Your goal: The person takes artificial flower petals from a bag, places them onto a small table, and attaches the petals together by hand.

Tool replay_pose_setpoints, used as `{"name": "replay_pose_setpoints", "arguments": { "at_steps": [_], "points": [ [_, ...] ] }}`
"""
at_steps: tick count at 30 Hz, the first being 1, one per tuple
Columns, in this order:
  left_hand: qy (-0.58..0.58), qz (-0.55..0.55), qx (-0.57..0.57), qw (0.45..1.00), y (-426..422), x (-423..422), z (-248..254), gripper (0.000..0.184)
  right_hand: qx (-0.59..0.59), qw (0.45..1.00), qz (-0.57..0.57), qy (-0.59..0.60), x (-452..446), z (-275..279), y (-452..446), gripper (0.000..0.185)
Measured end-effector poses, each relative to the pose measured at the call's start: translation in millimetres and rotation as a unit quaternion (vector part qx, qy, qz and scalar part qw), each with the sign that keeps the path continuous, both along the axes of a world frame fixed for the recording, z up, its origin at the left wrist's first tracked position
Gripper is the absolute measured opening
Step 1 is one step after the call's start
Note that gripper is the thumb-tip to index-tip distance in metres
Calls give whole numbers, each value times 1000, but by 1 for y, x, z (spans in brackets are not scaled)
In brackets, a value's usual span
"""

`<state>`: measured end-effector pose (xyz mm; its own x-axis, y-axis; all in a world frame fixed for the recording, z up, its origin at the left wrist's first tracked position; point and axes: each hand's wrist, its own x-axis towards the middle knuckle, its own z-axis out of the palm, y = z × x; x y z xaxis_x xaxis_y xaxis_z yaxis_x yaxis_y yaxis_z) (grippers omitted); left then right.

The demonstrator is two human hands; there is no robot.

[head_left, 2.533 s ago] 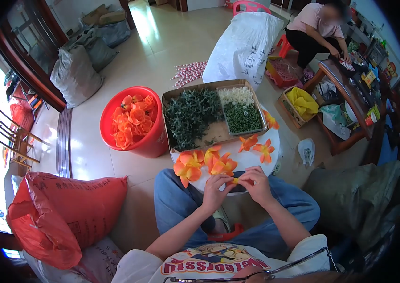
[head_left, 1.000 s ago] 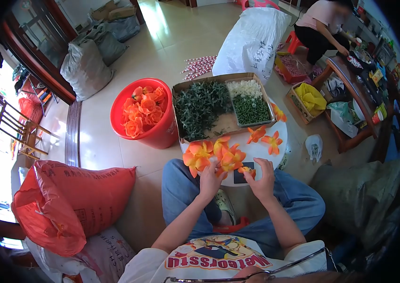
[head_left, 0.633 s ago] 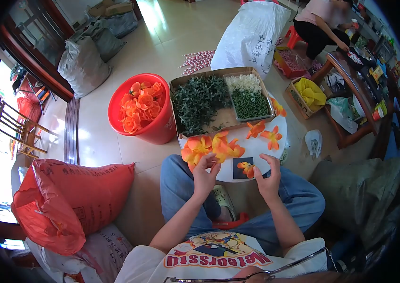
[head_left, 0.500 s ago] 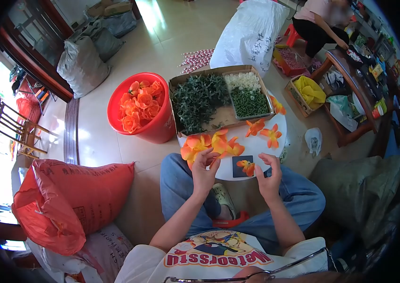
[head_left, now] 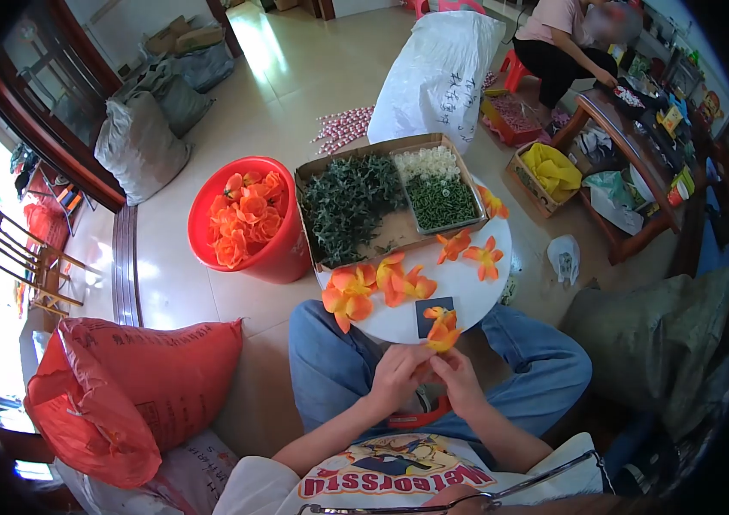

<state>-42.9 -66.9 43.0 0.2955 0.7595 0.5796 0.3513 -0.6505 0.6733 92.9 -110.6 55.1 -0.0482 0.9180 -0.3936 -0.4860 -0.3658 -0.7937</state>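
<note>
My left hand and my right hand meet over my lap, fingers closed together at the base of an orange-yellow flower. The flower stands above the fingertips, in front of a dark square pad at the near edge of the round white table. Loose orange petals lie left of the pad, and more petal pieces lie to the right. Behind them a cardboard box holds green leaves and a clear tray of green and whitish small parts.
A red bucket of orange flowers stands left of the table. Red sack at left, dark sack at right, white sack behind. Another person sits at back right by a wooden table.
My hands, apart half a second ago, have come together nearer my body. The flower that lay on the pad is now held up between them. The whole view has shifted slightly.
</note>
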Motion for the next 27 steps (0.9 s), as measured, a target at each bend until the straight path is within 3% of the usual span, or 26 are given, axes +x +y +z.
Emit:
{"name": "replay_pose_setpoints", "arguments": {
  "at_steps": [11, 14, 17, 20, 23, 27],
  "points": [
    [35, -70, 16, 997, -18, -3, -19, 38, -65, 995, -78, 19, 5, -37, -14, 18],
    [-7, -69, -43, 997, -20, -2, -1, 41, -57, 992, -103, 40, 5, -31, -12, 18],
    [-34, 28, -140, 989, -23, -4, -4, 46, -83, 986, -132, 55, 4, -25, -10, 17],
    [-174, 42, -347, 921, -18, 0, -12, 42, -77, 990, -110, 54, 3, -22, -11, 16],
    [-261, -50, -532, 804, -17, -1, -32, 32, -77, 993, -87, 20, 2, -25, -13, 15],
    [-255, -51, -584, 769, -21, -6, -37, 18, -16, 997, -72, -32, 4, -33, -14, 14]
  ]
}}
